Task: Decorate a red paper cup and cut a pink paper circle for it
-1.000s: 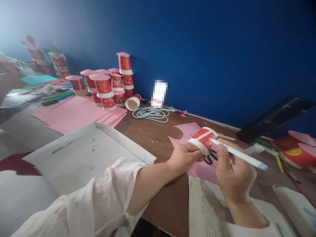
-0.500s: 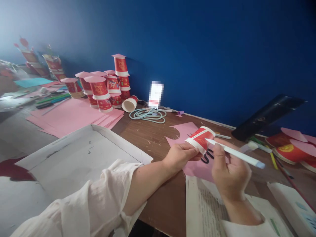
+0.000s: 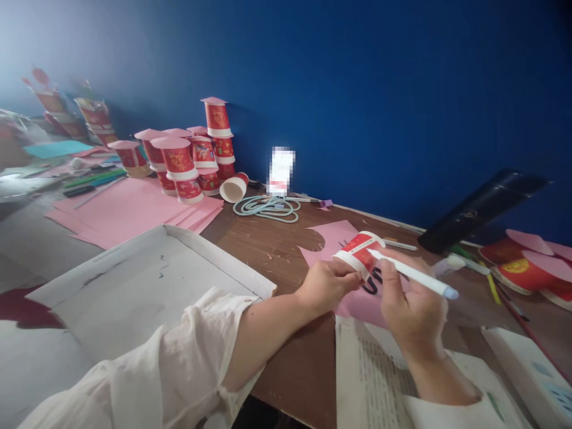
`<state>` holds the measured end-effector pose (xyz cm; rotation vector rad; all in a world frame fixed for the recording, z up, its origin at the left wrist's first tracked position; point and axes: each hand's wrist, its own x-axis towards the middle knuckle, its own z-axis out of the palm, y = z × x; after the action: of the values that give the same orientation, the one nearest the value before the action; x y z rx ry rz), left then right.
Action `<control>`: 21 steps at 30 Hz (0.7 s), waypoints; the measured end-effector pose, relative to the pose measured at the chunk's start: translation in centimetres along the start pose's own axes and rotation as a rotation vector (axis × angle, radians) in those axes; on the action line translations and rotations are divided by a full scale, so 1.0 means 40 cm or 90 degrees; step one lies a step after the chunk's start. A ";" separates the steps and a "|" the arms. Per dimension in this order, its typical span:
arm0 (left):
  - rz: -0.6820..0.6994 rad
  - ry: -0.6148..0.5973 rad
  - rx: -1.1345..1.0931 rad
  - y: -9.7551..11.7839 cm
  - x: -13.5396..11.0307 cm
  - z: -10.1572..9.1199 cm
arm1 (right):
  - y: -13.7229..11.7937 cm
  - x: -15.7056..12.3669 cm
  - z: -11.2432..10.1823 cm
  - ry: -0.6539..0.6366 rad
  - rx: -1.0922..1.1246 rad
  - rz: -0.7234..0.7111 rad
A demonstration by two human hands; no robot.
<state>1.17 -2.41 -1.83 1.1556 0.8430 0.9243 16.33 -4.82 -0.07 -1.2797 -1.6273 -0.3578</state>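
A red paper cup (image 3: pixel 357 253) with a white rim lies tilted on its side in the air, its rim end pinched by my left hand (image 3: pixel 328 286). My right hand (image 3: pixel 413 313) holds a white marker pen (image 3: pixel 420 276) like a pencil. The pen's tip meets, or nearly meets, the cup's red side beside a white printed strip. Beneath the cup is a cut sheet of pink paper (image 3: pixel 333 235) with thick black marks, partly covered by both hands.
Stacked red cups with pink paper tops (image 3: pixel 176 158), a tipped cup (image 3: pixel 233 189) and a coiled pale cable (image 3: pixel 268 208) stand toward the wall. Left are pink sheets (image 3: pixel 107 205) and a white box lid (image 3: pixel 134 298). A dark cylinder (image 3: pixel 482 208) leans at right; printed pages (image 3: pixel 361 381) lie in front.
The cup has turned a little in my left hand, bringing more of its white strip into view. My right hand and the pen have shifted slightly left.
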 end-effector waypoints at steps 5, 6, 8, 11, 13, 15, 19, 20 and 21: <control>0.009 0.010 0.034 0.004 -0.003 0.003 | 0.009 -0.006 0.004 0.017 -0.014 0.032; 0.010 0.011 0.033 0.004 -0.004 0.003 | 0.010 -0.007 0.005 0.006 -0.012 0.033; 0.012 0.014 0.034 0.005 -0.006 0.003 | 0.011 -0.008 0.007 0.008 -0.025 0.034; 0.011 0.017 0.040 0.007 -0.006 0.004 | 0.006 -0.008 0.011 -0.002 -0.003 0.012; -0.003 0.018 -0.005 0.007 -0.002 0.004 | 0.002 -0.008 0.010 -0.031 0.031 0.002; -0.037 0.031 -0.103 0.005 0.005 0.005 | 0.000 -0.011 0.007 0.003 0.029 0.040; -0.094 0.070 -0.262 -0.003 0.021 0.007 | 0.003 -0.018 0.002 0.120 -0.002 0.132; -0.099 0.070 -0.276 -0.005 0.023 0.007 | 0.004 -0.019 0.002 0.120 -0.004 0.133; -0.101 0.068 -0.285 -0.007 0.024 0.007 | 0.003 -0.020 0.002 0.111 -0.005 0.132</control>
<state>1.83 -1.67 -2.10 0.6486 0.7505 0.9867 16.35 -5.17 -0.81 -1.3696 -1.3347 -0.3373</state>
